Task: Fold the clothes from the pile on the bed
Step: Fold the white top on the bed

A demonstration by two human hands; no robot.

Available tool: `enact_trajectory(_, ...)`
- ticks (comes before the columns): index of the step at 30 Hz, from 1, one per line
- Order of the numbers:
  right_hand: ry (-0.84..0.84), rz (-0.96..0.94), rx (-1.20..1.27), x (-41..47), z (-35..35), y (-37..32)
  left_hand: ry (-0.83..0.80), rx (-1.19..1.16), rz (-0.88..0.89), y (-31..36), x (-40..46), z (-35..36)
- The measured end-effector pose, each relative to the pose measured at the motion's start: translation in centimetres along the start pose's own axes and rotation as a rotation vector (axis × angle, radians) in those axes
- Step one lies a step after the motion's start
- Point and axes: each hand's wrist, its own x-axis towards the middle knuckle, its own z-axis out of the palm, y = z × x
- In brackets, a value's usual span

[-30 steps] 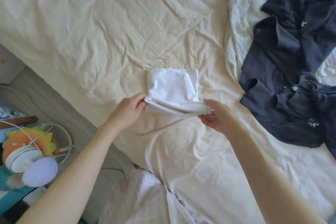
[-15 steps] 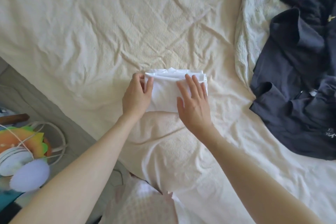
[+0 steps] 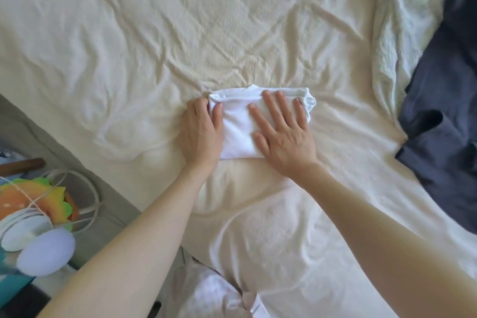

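A small white garment (image 3: 238, 131), folded into a compact rectangle, lies on the cream bed sheet (image 3: 154, 46) near the bed's front edge. My right hand (image 3: 282, 134) lies flat on its right half, fingers straight and spread, pressing it down. My left hand (image 3: 200, 134) rests at the garment's left edge, thumb on top of the fabric and fingers along its side. A pile of dark navy clothes (image 3: 444, 111) lies at the right edge of the bed.
A pale crinkled blanket (image 3: 402, 20) lies bunched at the upper right, beside the navy pile. Left of the bed, on the floor, are an orange and green toy (image 3: 36, 201), white cables (image 3: 85, 196) and a round white lamp (image 3: 46, 253).
Both hands lifted the garment's near edge, folded it away from me onto its far half, then laid it down. My right hand flattened and now presses on the folded garment.
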Motion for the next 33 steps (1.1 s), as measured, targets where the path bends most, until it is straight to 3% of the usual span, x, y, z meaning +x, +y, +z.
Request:
enact_trajectory(4, -0.098, 0.004, 0.135, -0.8, -2.6, -0.3, -0.049, -0.152, -0.044, 0.4, -0.6, -1.3)
enact_trajectory(7, 0.103, 0.055, 0.248, -2.8, -4.4, -0.6, -0.122, -0.322, -0.171, 0.6, -1.1, -2.2)
enact_trajectory(10, 0.278, 0.528, 0.511, -4.4, -5.7, -0.4, -0.191, -0.424, -0.295, 0.4, -0.7, -2.7)
enact_trajectory(12, 0.158, 0.912, 0.879, -4.2, -6.2, 0.6, -0.222, -0.448, -0.337, 0.2, -0.3, -2.9)
enact_trajectory(14, -0.024, 1.063, 1.357, -3.1, -6.4, 2.0, -0.249, -0.435, -0.314, 0.0, 0.0, -3.0)
enact_trajectory(16, -0.112, 1.020, 1.582, -2.3, -6.5, 3.1, -0.269, -0.418, -0.269, 0.0, 0.2, -3.0)
enact_trajectory(18, -0.136, 1.009, 1.647, -1.5, -6.2, 3.7, -0.265, -0.413, -0.244, 0.0, 0.3, -2.9)
enact_trajectory(22, -0.221, 1.088, 1.618, -0.9, -6.1, 4.6, -0.235, -0.457, -0.242, 0.3, 0.1, -3.1)
enact_trajectory(33, -0.131, 1.011, 1.592, -6.7, -11.9, 2.1, -0.295, -0.667, -0.185, 1.7, -3.9, -11.4)
